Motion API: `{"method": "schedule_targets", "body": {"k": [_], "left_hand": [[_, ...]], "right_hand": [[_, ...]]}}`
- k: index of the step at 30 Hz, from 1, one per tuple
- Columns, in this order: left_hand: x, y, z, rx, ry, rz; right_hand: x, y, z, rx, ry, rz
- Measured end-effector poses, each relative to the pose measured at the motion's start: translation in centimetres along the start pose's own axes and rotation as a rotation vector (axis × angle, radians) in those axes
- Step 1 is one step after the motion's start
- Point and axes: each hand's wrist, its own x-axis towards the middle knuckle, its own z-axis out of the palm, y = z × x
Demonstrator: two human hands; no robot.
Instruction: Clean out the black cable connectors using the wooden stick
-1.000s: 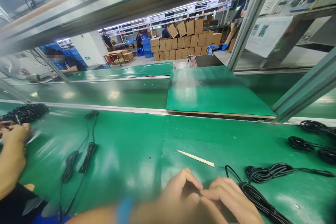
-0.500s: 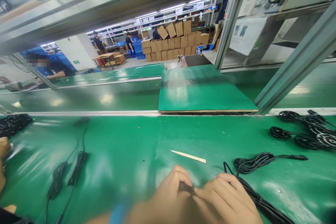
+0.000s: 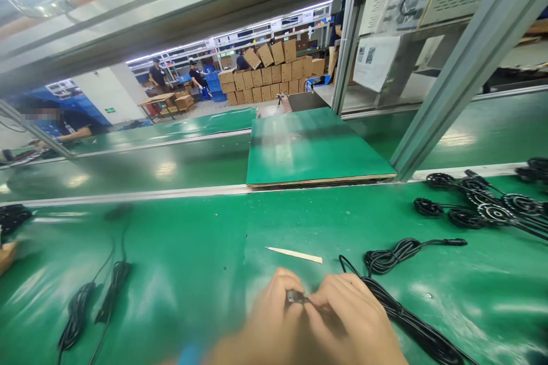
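Note:
Low in the head view, my left hand [image 3: 274, 311] pinches a small black cable connector [image 3: 294, 297] between thumb and fingers. My right hand [image 3: 353, 311] is closed on the connector's thin end, close beside the left; its fingers hide most of that end. From behind the right hand a black cable [image 3: 422, 328] runs in a long bundle toward the lower right. Just beyond it lies a coiled black cable [image 3: 391, 255] with a plug at its end. A pale, pointed flat stick [image 3: 296, 254] rests on the green mat ahead of both hands.
Black cables with toothed rings [image 3: 494, 212] are heaped at the right. Two cable bundles [image 3: 113, 291] lie at left, near another person's hand [image 3: 7, 256]. A raised green board [image 3: 317, 148] and metal post [image 3: 454, 80] stand beyond the mat. Stacked cartons [image 3: 274, 71] and people are farther back.
The camera view has shifted, so the bench items sit further left. My hands have turned slightly, and the black connector between them now shows more clearly. Both hands keep their pinch.

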Motion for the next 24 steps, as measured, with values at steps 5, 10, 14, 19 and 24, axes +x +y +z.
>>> {"method": "schedule_targets", "body": {"k": [5, 10, 14, 19, 24], "left_hand": [[1.1, 1.2, 0.4, -0.405, 0.082, -0.309], [1.8, 0.4, -0.3, -0.539, 0.076, -0.415], [1.8, 0.2, -0.9, -0.557, 0.004, -0.393], [1.8, 0.8, -1.1, -0.596, 0.039, -0.333], [2.0, 0.1, -1.2, -0.579, 0.046, -0.36]], "right_hand": [[-0.5, -0.1, 0.1, 0.161, -0.196, 0.305], [0.8, 2.5, -0.7, 0.118, -0.195, 0.236], [3.7, 5.5, -0.7, -0.22, -0.302, 0.149], [5.6, 6.1, 1.4, -0.227, -0.452, 0.085], [4.9, 5.7, 1.4, -0.167, -0.32, 0.135]]}}
